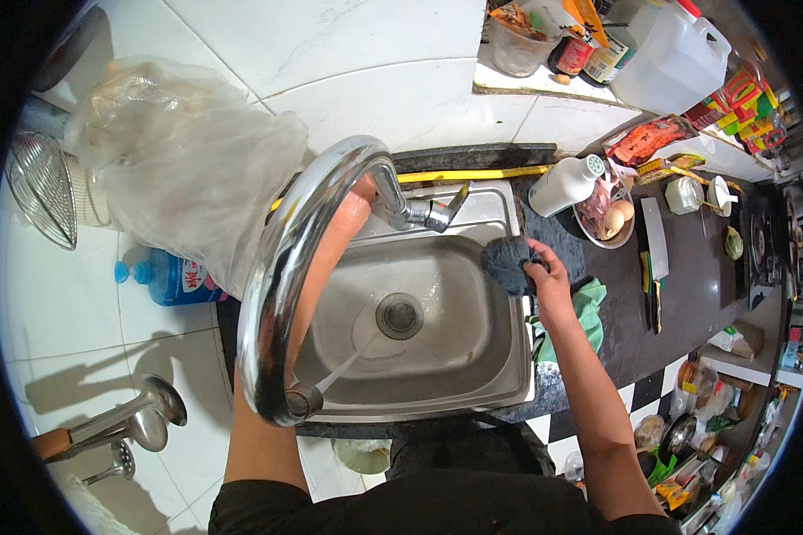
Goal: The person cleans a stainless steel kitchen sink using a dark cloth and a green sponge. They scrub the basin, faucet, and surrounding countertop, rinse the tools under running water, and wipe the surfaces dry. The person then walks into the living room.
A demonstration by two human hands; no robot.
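In my right hand (550, 267) is a dark grey cloth (508, 265), held over the right rim of the stainless steel sink (441, 374). My left arm reaches behind the curved chrome faucet (268, 301). Only part of my left hand (360, 195) shows near the faucet's base, and its fingers are hidden. A thin stream of water (348, 364) runs from the spout towards the drain (399, 316). A single-lever tap handle (458, 200) stands at the sink's back edge. Beside my right wrist lies a green cloth (587, 307).
A white bottle (562, 190) stands near a bowl (619, 237) with eggs and meat. Farther right, a cleaver (654, 234) lies on the dark counter (689, 287). A large plastic bag (187, 160) and a blue pump bottle (174, 277) are left of the sink. Metal ladles (150, 428) hang lower left.
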